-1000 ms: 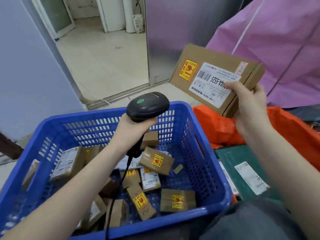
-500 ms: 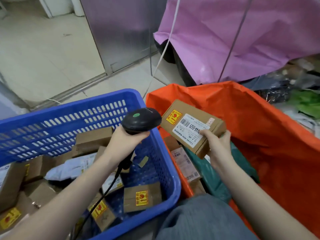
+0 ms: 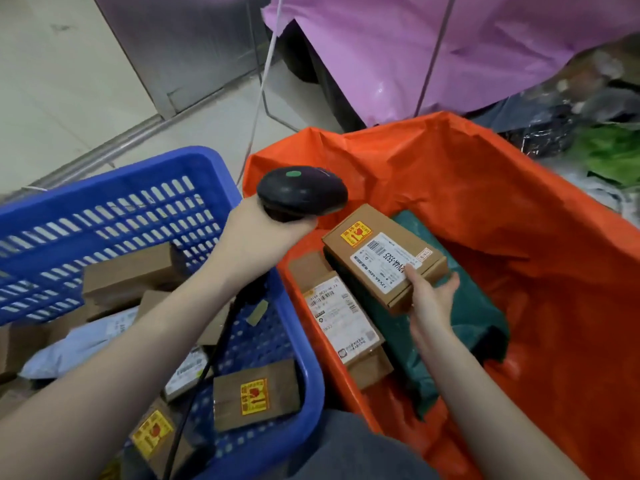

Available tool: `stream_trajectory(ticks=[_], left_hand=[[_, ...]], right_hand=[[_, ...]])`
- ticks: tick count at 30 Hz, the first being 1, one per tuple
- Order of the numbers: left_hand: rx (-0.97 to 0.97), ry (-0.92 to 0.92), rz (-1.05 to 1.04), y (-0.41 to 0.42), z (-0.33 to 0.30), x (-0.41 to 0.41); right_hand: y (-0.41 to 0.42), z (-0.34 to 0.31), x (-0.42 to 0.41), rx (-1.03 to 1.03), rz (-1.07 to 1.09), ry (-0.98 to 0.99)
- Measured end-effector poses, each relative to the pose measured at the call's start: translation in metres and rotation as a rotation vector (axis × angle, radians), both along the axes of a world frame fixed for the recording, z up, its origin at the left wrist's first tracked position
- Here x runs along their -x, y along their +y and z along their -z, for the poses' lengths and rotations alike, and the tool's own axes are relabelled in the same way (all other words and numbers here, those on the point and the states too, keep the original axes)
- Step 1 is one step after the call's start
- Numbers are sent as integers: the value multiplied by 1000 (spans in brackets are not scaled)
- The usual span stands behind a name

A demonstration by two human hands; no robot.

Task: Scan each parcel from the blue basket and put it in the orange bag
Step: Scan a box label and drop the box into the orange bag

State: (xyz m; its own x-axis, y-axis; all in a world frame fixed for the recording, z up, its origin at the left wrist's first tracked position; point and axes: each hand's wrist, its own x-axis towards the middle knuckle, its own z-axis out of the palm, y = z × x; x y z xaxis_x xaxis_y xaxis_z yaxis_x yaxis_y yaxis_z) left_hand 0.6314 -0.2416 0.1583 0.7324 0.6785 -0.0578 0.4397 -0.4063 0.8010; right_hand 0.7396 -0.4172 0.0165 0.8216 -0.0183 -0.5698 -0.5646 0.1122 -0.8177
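**Labelled box at the mouth of the orange bag**

The cardboard parcel carries a white shipping label with a barcode and the characters "12V4A-5525" printed large, with a smaller line beginning "12V4A-48W"; the rest of that line is too small to read. A yellow sticker with red print sits at its far corner, and a small red-bordered tag at the near right corner. The right hand supports the parcel from below at its near end, thumb on the label's edge and the other fingers spread loosely beneath it, not clamped round it. The parcel sits inside the orange bag, above a dark green mailer and just beside a long box whose white label has barcodes and illegible print.

The left hand grips the black barcode scanner, fingers wrapped round its handle, a green dot on its top, its cable trailing down into the blue basket. There, more cardboard parcels bear the same yellow-and-red stickers.
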Motion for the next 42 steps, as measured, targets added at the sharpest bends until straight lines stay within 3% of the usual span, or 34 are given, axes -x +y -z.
stream_trajectory(ticks=[5, 8, 10, 13, 19, 29, 33, 38, 42], left_hand=[[-143, 182, 77, -8, 10, -14], [-125, 183, 33, -3, 10, -14], [-109, 185, 24, 0, 9, -14], [-100, 198, 27, -1, 9, -13], [-84, 190, 54, -6, 5, -12], [-86, 113, 51, -12, -36, 14], [-94, 71, 21, -4, -63, 44], [-33, -19, -19, 15, -94, 100], [-38, -53, -77, 42, -107, 153]], right_hand=[[-14, 25, -1, 125, -90, 36], [-16, 35, 8, 190, -207, 81], [-15, 37, 11, 339, -278, 81], [-11, 28, 10, 512, -343, 16], [-5, -4, 1, 586, -455, -222], [9, -90, 3, 566, -442, -508], [28, -134, 19, 429, -468, -658], [65, -193, 56, 292, -608, -849], [98, -226, 88, 305, -846, -1017]])
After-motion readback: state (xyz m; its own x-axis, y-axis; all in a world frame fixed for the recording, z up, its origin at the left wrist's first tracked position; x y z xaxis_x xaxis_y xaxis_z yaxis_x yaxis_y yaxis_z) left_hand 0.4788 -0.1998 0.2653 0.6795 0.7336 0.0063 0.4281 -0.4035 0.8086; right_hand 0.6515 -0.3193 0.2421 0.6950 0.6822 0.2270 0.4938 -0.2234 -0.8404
